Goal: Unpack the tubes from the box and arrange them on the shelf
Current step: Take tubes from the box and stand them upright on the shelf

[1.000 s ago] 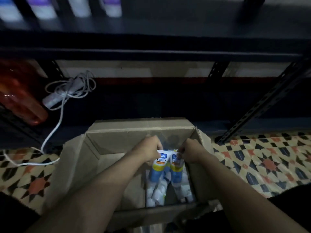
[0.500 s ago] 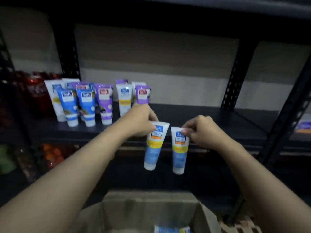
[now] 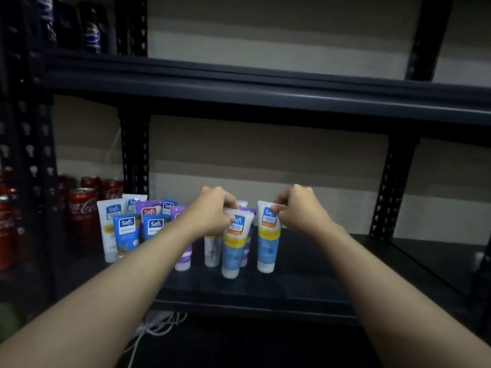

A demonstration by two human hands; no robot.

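head | L grip (image 3: 212,216) pinching tilted tube (image 3: 233,243) | R grip (image 3: 300,211) pinching upright tube (image 3: 268,240) | both cap-down on shelf (image 3: 318,277)

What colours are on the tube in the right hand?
The tube in the right hand: white top, yellow band, light blue body, white cap. Head view.

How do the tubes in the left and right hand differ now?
The left hand holds the left tube leaning, top to the right; the right hand holds the right tube nearly upright. The left tube overlaps a purple tube behind it; the right tube has bare shelf beside it. Both have a yellow band, blue body, white cap downward.
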